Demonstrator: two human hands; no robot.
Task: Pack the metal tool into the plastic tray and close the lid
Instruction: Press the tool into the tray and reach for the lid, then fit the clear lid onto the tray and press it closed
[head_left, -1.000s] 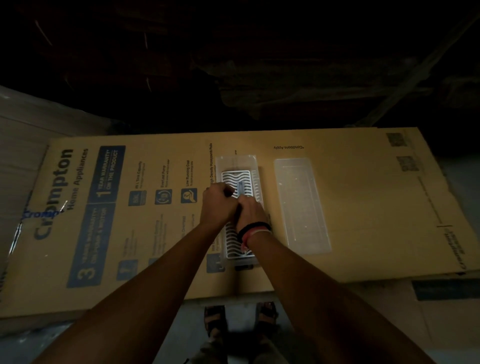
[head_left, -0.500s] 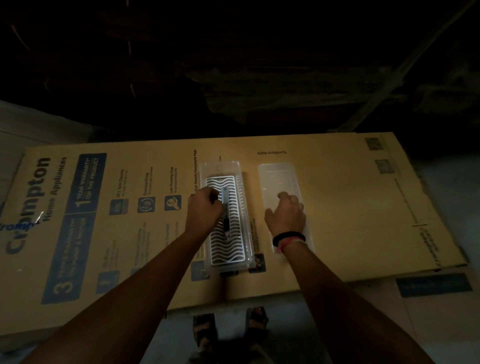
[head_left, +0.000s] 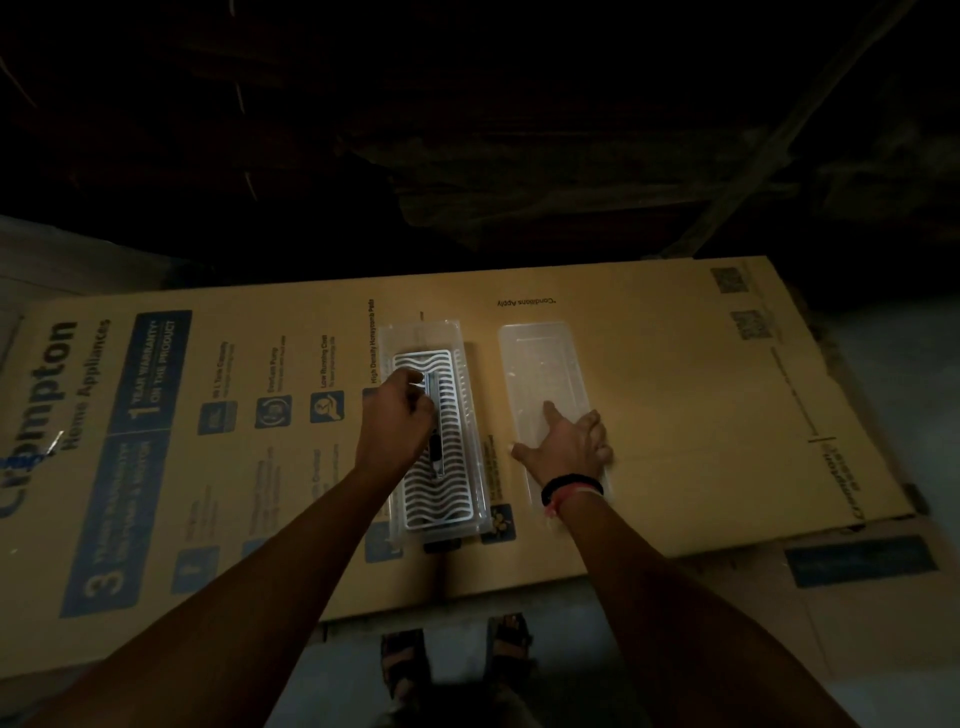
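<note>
A clear plastic tray with a white wavy-slotted insert lies lengthwise on a brown cardboard sheet. A slim metal tool with a dark section rests along the insert's middle. My left hand sits over the tray's left side, fingers curled on the tool's upper end. The clear lid lies flat to the right of the tray, separate from it. My right hand is spread on the lid's near half, fingers apart, palm down.
The cardboard carries blue printed panels on its left half. Its near edge ends above a grey floor where my sandalled feet stand. Dark clutter fills the background beyond the sheet's far edge.
My right hand left the tray and moved right onto the lid, spreading its fingers there. My left hand stayed at the tool in the tray.
</note>
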